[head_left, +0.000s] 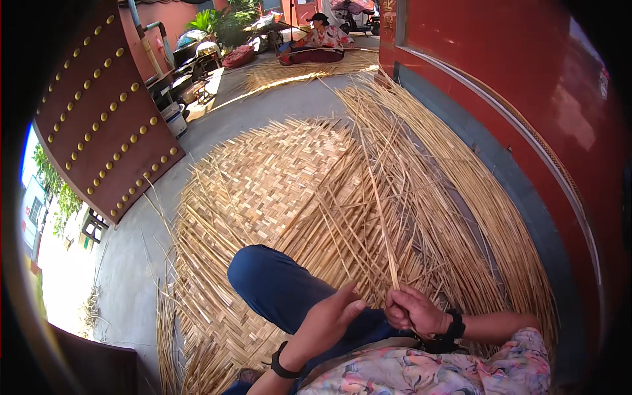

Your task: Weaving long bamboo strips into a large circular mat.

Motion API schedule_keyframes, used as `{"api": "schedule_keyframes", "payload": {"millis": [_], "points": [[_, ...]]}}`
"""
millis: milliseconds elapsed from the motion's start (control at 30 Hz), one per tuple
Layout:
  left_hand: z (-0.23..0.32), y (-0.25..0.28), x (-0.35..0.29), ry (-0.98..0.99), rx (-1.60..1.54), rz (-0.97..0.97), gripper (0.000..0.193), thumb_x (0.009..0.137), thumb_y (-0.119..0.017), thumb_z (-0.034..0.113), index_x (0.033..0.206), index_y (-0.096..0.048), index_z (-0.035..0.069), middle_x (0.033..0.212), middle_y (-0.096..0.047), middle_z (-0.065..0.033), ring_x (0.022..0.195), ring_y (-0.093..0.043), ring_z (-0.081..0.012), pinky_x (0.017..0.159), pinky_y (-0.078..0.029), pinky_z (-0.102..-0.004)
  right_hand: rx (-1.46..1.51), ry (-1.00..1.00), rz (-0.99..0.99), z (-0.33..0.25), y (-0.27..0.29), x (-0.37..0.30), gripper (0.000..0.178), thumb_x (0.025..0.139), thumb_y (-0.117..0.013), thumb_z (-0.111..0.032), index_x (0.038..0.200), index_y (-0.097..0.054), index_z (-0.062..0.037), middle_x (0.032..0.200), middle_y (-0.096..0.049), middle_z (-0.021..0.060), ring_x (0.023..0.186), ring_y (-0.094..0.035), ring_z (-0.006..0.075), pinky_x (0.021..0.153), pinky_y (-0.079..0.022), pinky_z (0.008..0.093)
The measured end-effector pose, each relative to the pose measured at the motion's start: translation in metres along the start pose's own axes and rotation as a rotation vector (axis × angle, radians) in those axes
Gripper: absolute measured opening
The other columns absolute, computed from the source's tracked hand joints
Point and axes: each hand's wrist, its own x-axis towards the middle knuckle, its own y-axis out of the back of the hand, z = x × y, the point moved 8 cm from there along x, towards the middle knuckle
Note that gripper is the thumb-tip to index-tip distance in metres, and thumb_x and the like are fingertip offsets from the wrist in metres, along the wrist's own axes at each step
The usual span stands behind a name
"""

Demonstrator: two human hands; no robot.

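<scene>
My right hand (416,311) is closed around the lower end of a long, pale reed strip (382,220), which runs up and away over the loose reeds. My left hand (331,318) is raised over my bent knee, its thumb and fingers somewhat apart, and no strip shows in it. Some of its fingers are hidden behind the hand. Beneath and ahead of me lies a half-woven reed mat (276,171) in a zigzag pattern, with unwoven strip ends sticking out along its sides. My leg in blue trousers (280,283) rests on the mat.
Long bundles of loose reeds (474,197) lie to the right, beside a red wall (500,79). A studded dark red door (105,125) stands at left. Farther back another person (319,43) sits on the ground by more reeds (289,74). A white bucket (174,120) is near the door.
</scene>
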Motion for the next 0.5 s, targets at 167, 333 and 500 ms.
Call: {"api": "schedule_keyframes", "payload": {"millis": [167, 333, 500], "points": [[-0.015, -0.003, 0.001, 0.273, -0.754, 0.007, 0.033, 0.105, -0.053, 0.024, 0.128, -0.050, 0.000, 0.099, -0.069, -0.0124, 0.087, -0.067, -0.0171, 0.068, -0.057, -0.0278, -0.921, -0.075, -0.266, 0.025, -0.028, 0.006, 0.027, 0.106, -0.047, -0.031, 0.104, -0.052, -0.0052, 0.079, -0.058, 0.0036, 0.073, -0.060, 0.0138, 0.069, -0.050, 0.0321], [-0.011, 0.117, -0.033, -0.236, -0.943, 0.825, 0.023, 0.105, -0.047, 0.018, 0.114, -0.056, -0.001, 0.089, -0.067, -0.0113, 0.094, -0.069, -0.0265, 0.088, -0.060, -0.0390, -0.857, 0.176, -0.006, -0.009, -0.014, 0.033, 0.042, 0.090, -0.076, -0.026, 0.118, -0.056, -0.0029, 0.101, -0.066, 0.0035, 0.091, -0.064, 0.0140, 0.081, -0.051, 0.0307], [-0.004, 0.237, -0.158, -0.848, -0.904, 1.344, 0.028, 0.104, -0.046, 0.017, 0.115, -0.059, -0.005, 0.092, -0.069, -0.0165, 0.112, -0.064, -0.0350, 0.108, -0.049, -0.0445, -1.366, -0.112, -0.287, -0.022, 0.019, 0.068, 0.031, 0.092, -0.069, -0.030, 0.102, -0.063, -0.0009, 0.084, -0.065, 0.0078, 0.083, -0.066, 0.0189, 0.073, -0.051, 0.0346]]}}
